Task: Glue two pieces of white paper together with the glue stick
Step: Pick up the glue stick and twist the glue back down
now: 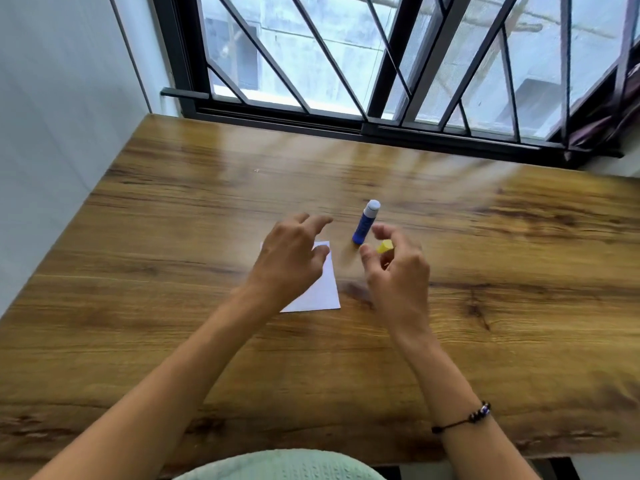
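Observation:
White paper (320,291) lies flat on the wooden table (173,237), and a slightly offset edge at its far corner hints at two stacked sheets. My left hand (291,258) hovers over the paper with relaxed, spread fingers, hiding most of it. A blue glue stick (363,226) stands upright with its pale tip showing, just beyond the paper's right corner. Just right of the stick, my right hand (398,268) is blurred, and its curled fingers and thumb hold a small yellow cap (385,246).
The table runs up to a barred window (346,64) at the back and a white wall (52,133) on the left. Bare wood surrounds the paper and stick. A dark bracelet (479,414) sits on my right wrist.

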